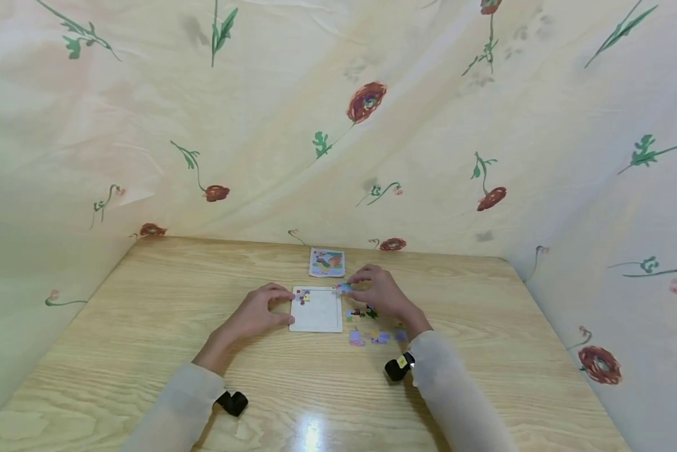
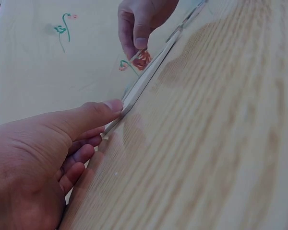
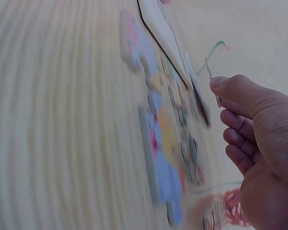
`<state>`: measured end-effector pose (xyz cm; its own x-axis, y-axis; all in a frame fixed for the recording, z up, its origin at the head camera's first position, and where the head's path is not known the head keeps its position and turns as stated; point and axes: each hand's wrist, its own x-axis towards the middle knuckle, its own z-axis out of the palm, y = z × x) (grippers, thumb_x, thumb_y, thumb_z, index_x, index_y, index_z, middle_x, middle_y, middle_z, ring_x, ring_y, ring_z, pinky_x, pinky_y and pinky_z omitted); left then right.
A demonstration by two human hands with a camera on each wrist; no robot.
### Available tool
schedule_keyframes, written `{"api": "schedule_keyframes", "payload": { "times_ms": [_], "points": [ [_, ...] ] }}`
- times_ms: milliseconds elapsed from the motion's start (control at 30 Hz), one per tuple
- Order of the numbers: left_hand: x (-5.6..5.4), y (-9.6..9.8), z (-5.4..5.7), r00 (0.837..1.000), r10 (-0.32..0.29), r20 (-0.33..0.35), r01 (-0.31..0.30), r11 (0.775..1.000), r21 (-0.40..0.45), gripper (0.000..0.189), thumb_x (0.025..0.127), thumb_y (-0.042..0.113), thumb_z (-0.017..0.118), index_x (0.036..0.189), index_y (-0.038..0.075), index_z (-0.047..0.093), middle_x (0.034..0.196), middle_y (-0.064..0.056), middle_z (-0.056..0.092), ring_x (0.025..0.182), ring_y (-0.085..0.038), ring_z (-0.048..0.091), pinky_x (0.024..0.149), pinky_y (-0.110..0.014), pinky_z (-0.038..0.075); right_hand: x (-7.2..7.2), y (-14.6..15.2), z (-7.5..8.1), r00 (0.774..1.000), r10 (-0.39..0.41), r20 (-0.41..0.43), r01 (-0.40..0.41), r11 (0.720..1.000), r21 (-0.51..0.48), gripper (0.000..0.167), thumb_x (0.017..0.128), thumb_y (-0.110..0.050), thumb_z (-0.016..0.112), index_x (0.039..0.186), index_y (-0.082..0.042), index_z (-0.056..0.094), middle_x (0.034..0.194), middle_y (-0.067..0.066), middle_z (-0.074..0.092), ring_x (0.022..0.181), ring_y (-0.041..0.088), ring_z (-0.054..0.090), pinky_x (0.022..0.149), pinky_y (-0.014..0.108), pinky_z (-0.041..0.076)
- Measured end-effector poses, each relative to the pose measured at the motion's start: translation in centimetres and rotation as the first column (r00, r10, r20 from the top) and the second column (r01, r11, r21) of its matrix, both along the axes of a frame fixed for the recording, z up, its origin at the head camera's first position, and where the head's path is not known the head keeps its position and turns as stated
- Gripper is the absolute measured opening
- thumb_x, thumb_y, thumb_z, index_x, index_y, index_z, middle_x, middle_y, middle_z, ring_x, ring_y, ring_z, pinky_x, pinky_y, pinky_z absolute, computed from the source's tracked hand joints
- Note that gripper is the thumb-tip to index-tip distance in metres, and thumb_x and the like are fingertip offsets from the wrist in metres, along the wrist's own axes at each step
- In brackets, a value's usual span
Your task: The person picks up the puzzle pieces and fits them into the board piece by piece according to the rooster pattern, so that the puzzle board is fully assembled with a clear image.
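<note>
A white square puzzle tray (image 1: 315, 314) lies on the table, with a few joined puzzle pieces (image 1: 302, 295) in its far left corner. My left hand (image 1: 261, 309) rests at the tray's left edge, thumb and index finger spread apart along it. The thumb (image 2: 108, 108) touches the tray's rim in the left wrist view, the other fingers loosely bent beside it. Over the tray's far right corner, my right hand (image 1: 380, 292) pinches a puzzle piece (image 1: 344, 288) between thumb and fingers. That thin piece (image 3: 212, 84) appears edge-on in the right wrist view.
Several loose puzzle pieces (image 1: 379, 337) lie right of the tray, under and near my right forearm. A picture card (image 1: 327, 262) lies just behind the tray. Flowered cloth (image 1: 293, 125) hangs behind and beside the wooden table (image 1: 293, 389).
</note>
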<state>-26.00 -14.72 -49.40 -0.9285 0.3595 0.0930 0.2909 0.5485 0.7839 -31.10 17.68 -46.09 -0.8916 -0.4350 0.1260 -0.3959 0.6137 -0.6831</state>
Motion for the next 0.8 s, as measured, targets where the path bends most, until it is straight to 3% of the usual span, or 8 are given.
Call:
{"api": "schedule_keyframes", "payload": {
  "times_ms": [300, 633, 800],
  "points": [
    [0.0, 0.1, 0.1, 1.000, 0.010, 0.010, -0.010, 1.000, -0.006, 0.046, 0.088, 0.030, 0.084, 0.131, 0.018, 0.071, 0.137, 0.000, 0.060, 0.126, -0.024, 0.057, 0.103, -0.046, 0.049, -0.5, -2.5, -0.7, 0.999, 0.019, 0.033, -0.019, 1.000, -0.010, 0.024, 0.091, -0.024, 0.080, 0.111, -0.012, 0.079, 0.122, 0.006, 0.065, 0.120, 0.030, 0.059, 0.103, 0.051, 0.051],
    [-0.1, 0.1, 0.2, 1.000, 0.014, 0.012, -0.014, 1.000, -0.013, 0.047, 0.087, 0.030, 0.084, 0.131, 0.018, 0.071, 0.136, 0.001, 0.061, 0.122, -0.023, 0.058, 0.100, -0.045, 0.049, -0.5, -4.1, -1.2, 0.998, 0.070, -0.008, -0.070, 0.998, 0.006, 0.021, 0.090, -0.018, 0.081, 0.109, -0.010, 0.079, 0.112, 0.004, 0.069, 0.102, 0.021, 0.060, 0.090, 0.040, 0.051],
    [-0.1, 0.0, 0.1, 1.000, 0.010, 0.009, -0.010, 1.000, -0.019, 0.048, 0.088, 0.031, 0.084, 0.132, 0.017, 0.071, 0.136, 0.000, 0.061, 0.122, -0.024, 0.058, 0.100, -0.045, 0.049, -0.4, -5.0, -1.4, 0.997, 0.069, -0.027, -0.069, 0.997, 0.026, 0.021, 0.090, -0.019, 0.082, 0.108, -0.009, 0.080, 0.113, 0.004, 0.069, 0.104, 0.020, 0.060, 0.093, 0.039, 0.051]
  ]
}}
